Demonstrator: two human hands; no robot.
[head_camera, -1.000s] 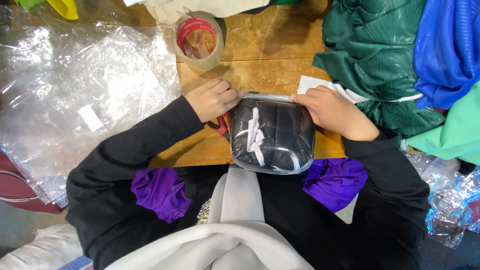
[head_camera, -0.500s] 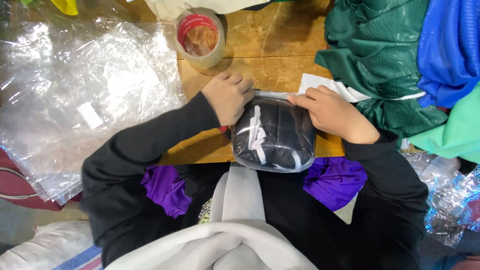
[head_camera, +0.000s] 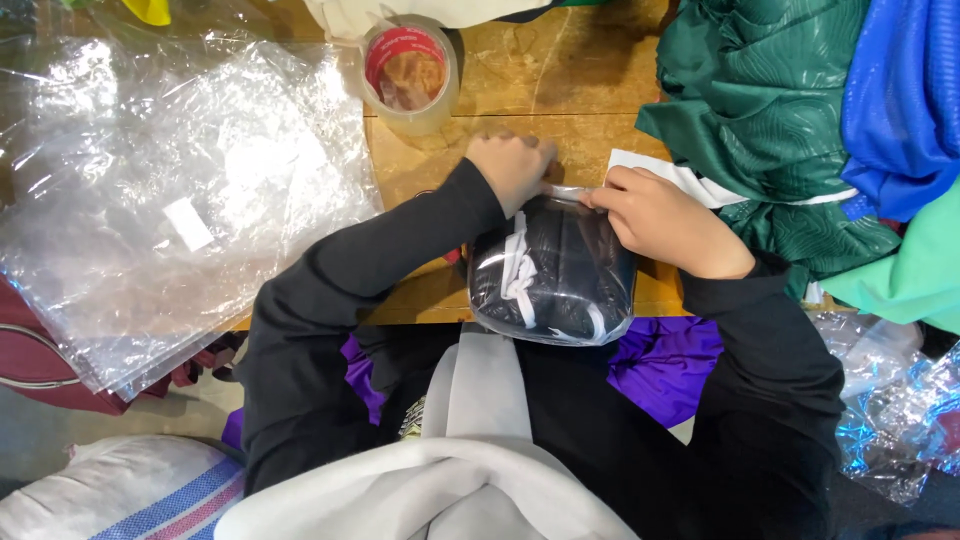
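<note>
A person in black sleeves leans over a wooden surface (head_camera: 590, 90), a grey garment (head_camera: 470, 450) and purple cloth (head_camera: 665, 365) bunched at the lap. At the near edge of the surface lies a clear plastic bag packed with dark folded clothing (head_camera: 555, 275), white trim showing through. It looks soft, light and slippery, best held at its far flap, where the film lies flat. The left hand (head_camera: 512, 168) curls knuckles-up over that flap, its grip closed down onto the bag's top edge; the right hand (head_camera: 665, 220) lies flatter, fingers pinching the same edge from the other side. Both forearms angle inward. To the left spreads a stack of empty clear bags (head_camera: 170, 200). Beyond the hands stands 1 roll of clear tape (head_camera: 408, 75); to the right, green fabric (head_camera: 760, 120) and blue fabric (head_camera: 905, 90) are heaped over a white paper slip (head_camera: 650, 168).
</note>
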